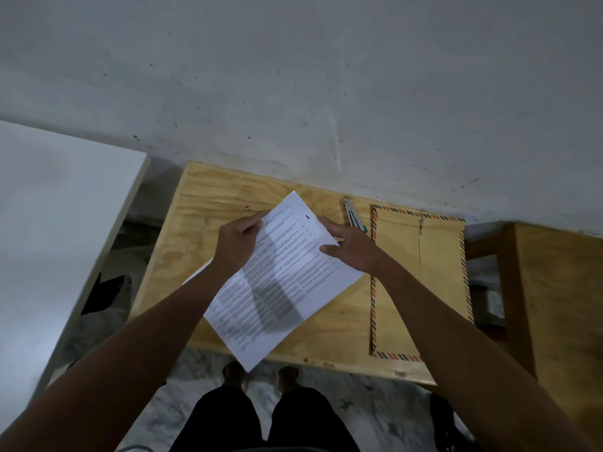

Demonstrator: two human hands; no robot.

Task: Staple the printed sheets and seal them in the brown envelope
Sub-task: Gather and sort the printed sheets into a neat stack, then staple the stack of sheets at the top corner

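Note:
The printed sheets point(280, 288) are held tilted over the plywood table point(195, 223), their lower corner hanging past the near edge. My left hand point(236, 243) grips their upper left edge. My right hand point(350, 247) pinches the upper right edge, thumb on the top page. A corner of another white sheet point(197, 275) shows under my left forearm. The brown envelope point(421, 288), with a red and black striped border and a string clasp, lies flat on the table to the right. A metal stapler point(354, 215) lies between the sheets and the envelope, near the wall.
A grey wall stands right behind the table. A white board point(58, 223) stands to the left and a wooden piece of furniture point(561, 305) to the right. My legs and feet are at the table's near edge, on a marbled floor.

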